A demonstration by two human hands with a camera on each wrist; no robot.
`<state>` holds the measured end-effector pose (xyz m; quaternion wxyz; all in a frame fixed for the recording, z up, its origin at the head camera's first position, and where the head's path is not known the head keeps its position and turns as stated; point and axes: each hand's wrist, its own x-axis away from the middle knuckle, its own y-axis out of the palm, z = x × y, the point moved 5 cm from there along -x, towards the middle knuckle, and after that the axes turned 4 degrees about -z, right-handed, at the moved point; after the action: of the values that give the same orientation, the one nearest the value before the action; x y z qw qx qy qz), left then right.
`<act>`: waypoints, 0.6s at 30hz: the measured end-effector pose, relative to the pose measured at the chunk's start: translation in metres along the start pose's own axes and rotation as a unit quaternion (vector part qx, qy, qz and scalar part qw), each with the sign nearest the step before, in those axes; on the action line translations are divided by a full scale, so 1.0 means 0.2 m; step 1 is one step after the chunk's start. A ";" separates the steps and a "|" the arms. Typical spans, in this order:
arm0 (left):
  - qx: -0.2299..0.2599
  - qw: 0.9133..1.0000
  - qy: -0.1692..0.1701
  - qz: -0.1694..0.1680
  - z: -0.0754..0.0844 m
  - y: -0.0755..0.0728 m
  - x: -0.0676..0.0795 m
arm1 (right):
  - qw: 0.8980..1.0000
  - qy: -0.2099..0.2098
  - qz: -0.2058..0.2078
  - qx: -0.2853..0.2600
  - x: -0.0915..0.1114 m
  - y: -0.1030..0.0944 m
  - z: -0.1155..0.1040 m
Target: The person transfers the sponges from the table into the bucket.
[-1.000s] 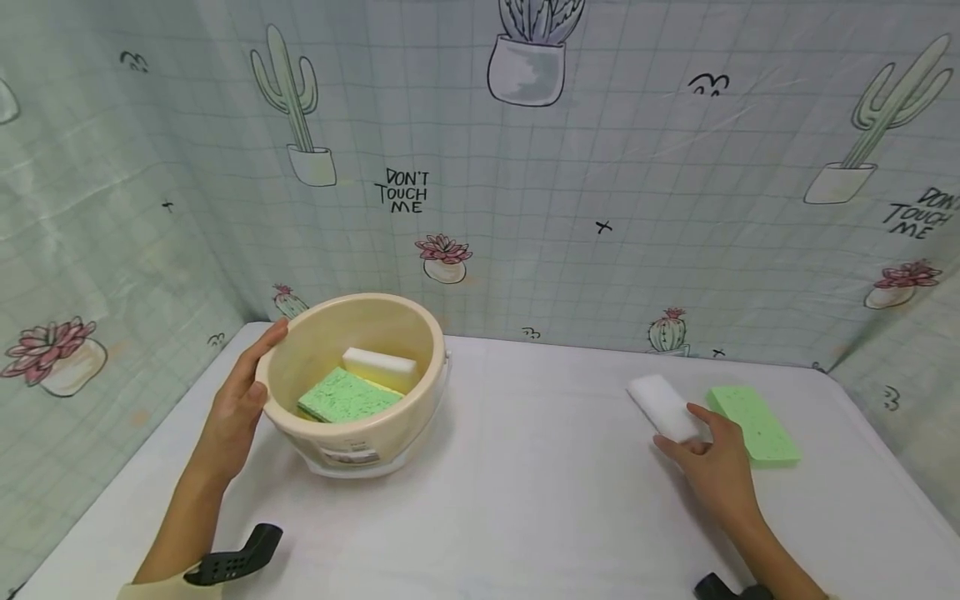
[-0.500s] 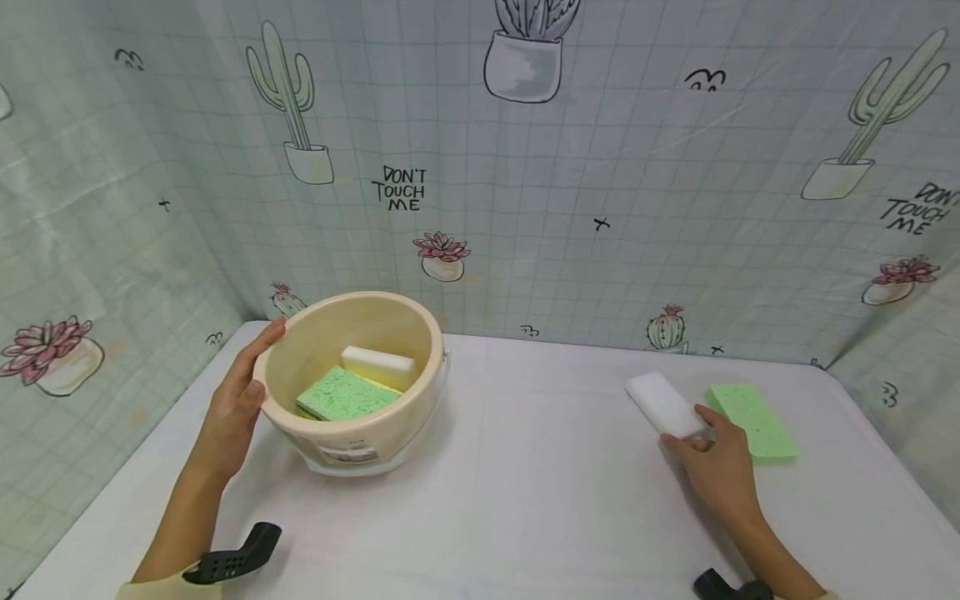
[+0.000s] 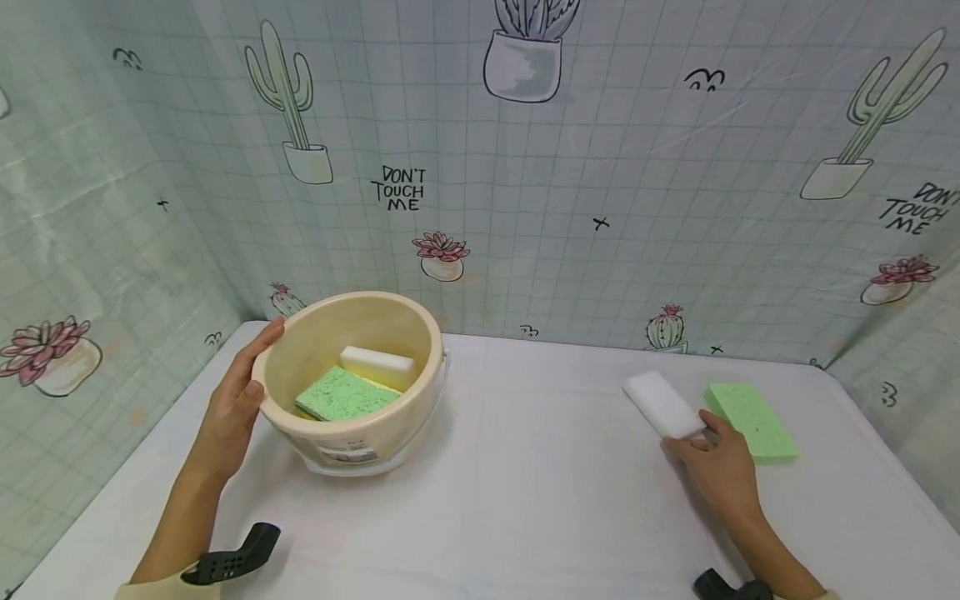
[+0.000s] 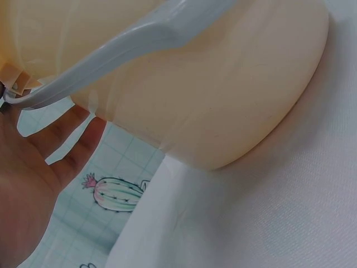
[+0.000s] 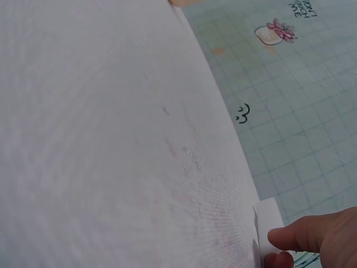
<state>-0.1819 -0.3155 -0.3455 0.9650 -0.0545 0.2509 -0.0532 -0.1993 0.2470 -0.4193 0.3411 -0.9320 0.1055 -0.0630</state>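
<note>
My left hand [image 3: 231, 408] grips the left side of a cream bucket [image 3: 420, 400], thumb near its rim and fingers spread along the outer wall. In the left wrist view the fingertips rest against the wall of the bucket [image 4: 223, 89], below its grey handle [image 4: 122, 53]. Inside lie a green sponge [image 3: 347, 395] and a white-and-yellow sponge [image 3: 378, 367]. On the right, my right hand [image 3: 720, 471] pinches the near end of a white sponge [image 3: 660, 403] between thumb and fingers. The right wrist view shows the thumb on the white sponge [image 5: 269, 215].
A light green sponge [image 3: 753, 423] lies on the white tabletop [image 3: 525, 467], just right of the white sponge. A patterned curtain [image 3: 525, 192] with cactus drawings rises behind the table and along both sides.
My right hand has shifted slightly right and down, along the near end of the white sponge. The left hand and bucket stay as they were.
</note>
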 end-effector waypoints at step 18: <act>-0.009 1.000 -0.012 0.012 0.00 0.00 0.00 | 1.000 0.009 -0.006 -0.015 -0.02 0.01 0.02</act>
<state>-0.1818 -0.3153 -0.3445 0.9680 -0.0607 0.2402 -0.0387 -0.2028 0.2494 -0.4231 0.3256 -0.9371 0.1037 -0.0717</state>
